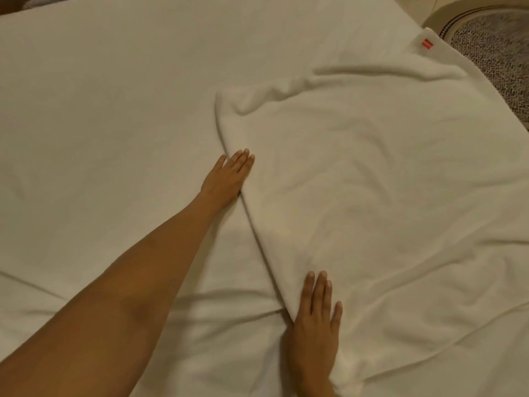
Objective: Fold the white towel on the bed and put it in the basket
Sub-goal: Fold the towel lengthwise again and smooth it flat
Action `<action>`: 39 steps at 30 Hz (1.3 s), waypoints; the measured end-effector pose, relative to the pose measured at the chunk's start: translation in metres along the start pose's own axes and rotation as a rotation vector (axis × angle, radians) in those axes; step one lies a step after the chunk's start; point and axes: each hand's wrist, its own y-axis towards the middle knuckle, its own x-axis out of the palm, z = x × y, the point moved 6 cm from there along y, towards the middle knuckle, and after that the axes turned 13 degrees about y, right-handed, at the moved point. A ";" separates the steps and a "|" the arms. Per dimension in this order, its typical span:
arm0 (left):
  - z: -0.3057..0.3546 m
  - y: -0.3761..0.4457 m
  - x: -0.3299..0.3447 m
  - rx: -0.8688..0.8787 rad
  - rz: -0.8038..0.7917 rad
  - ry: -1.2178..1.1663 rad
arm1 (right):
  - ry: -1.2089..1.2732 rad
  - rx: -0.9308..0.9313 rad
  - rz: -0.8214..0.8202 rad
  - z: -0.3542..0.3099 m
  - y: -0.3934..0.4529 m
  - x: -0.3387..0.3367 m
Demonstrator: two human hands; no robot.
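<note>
Here, a person flattens a white towel (357,181) across the bed (114,96), both hands working along its folded left edge. The left hand (229,174) lies with fingers straight and together against the fold farther up, apparently to pin the doubled layers in line; the right hand (315,319) presses palm-down with fingers spread on the near end of the same edge, likely smoothing the crease. Neither hand holds anything. A small red tag (427,43) marks the towel's far corner, near the edge of the bed. Beyond that corner sits a round woven basket (498,47), only partly in frame; what it contains cannot be told. Further folds appear to remain before the towel goes in.
</note>
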 end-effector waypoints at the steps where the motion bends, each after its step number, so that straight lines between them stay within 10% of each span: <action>1: -0.001 0.007 -0.002 0.004 0.009 0.008 | -0.010 -0.010 0.023 0.004 0.000 0.000; 15: -0.036 0.061 -0.007 0.018 -0.077 0.159 | -0.023 -0.007 0.150 0.030 -0.002 -0.010; 29: -0.124 -0.027 -0.039 0.160 0.091 0.397 | 0.135 -0.073 -0.089 -0.066 -0.070 -0.040; 39: -0.149 -0.110 0.054 0.059 -0.215 0.323 | 0.056 -0.050 -0.295 -0.083 -0.120 0.029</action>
